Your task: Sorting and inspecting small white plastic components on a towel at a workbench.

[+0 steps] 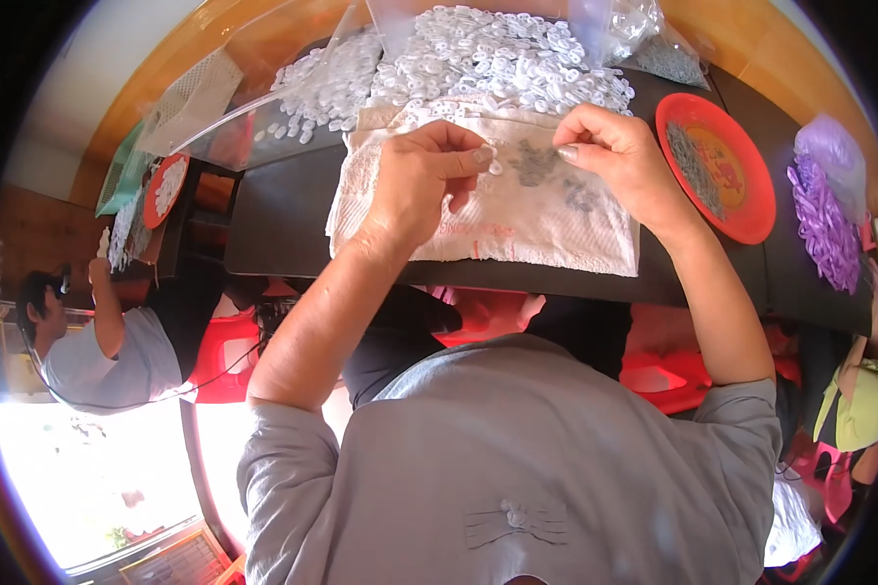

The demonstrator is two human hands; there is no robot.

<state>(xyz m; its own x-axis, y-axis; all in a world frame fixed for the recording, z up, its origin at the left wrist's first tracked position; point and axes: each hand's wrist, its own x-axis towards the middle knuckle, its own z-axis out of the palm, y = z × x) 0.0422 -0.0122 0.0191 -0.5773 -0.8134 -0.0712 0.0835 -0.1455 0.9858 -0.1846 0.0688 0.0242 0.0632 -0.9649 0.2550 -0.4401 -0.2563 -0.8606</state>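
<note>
My left hand (424,175) is closed in a pinch, with a small white plastic ring piece (496,168) at its thumb and fingertips. To its right, my right hand (610,151) has thumb and forefinger pressed together; whatever lies between them is too small to make out. Both hands are apart, just above a folded whitish towel (400,239). Between and below them, small grey metal-looking pieces (535,164) lie in loose clusters on the cloth. Behind the towel spreads a big heap of white plastic ring pieces (498,49).
A red plate (763,200) holding thin grey pieces stands right of the towel on the dark table (283,210). Farther right lies a purple bundle (824,229). Clear plastic sheeting (273,107) stands at the left. Another person (117,341) sits working at far left.
</note>
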